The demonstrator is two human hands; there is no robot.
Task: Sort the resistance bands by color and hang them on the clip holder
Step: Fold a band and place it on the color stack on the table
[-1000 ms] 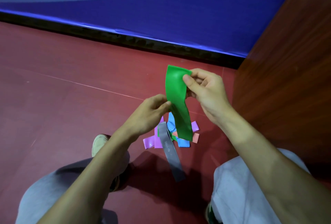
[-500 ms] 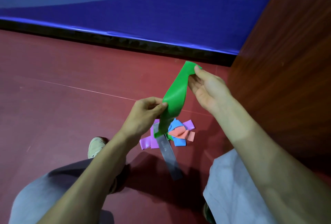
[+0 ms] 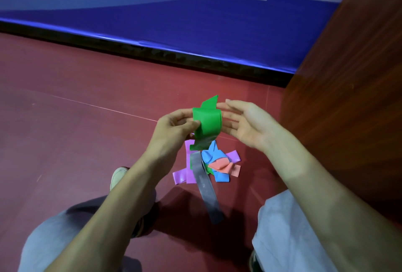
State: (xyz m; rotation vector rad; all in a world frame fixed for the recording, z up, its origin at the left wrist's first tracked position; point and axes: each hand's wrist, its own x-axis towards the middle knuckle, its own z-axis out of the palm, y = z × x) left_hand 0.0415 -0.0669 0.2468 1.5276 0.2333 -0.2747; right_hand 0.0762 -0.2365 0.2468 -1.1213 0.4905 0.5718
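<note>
Fingers point(image 3: 181, 117) of left hand point(image 3: 171, 130) around green band point(image 3: 207, 122)

Hands: two, left hand point(image 3: 174, 126) and right hand point(image 3: 245, 123). Green band point(image 3: 206, 123) held up at frame centre: one.

Pile on the floor just below:
- grey band point(image 3: 205, 187): one
- blue band point(image 3: 219, 177): one, maybe two, the folds hide it
- coral band point(image 3: 224, 167): one, maybe two
- purple strips point(image 3: 181, 177): ends stick out at three spots, cannot tell whether two bands or three
- green scrap point(image 3: 209, 171) beside the grey: one, cannot tell if it is a separate band

Shoes: two, left shoe point(image 3: 118, 177) and right shoe point(image 3: 253, 261) at the bottom edge. Blue banner point(image 3: 195, 21) across the top: one. Wooden panel point(image 3: 348, 76) at right: one. White floor line point(image 3: 97, 106): one.
</note>
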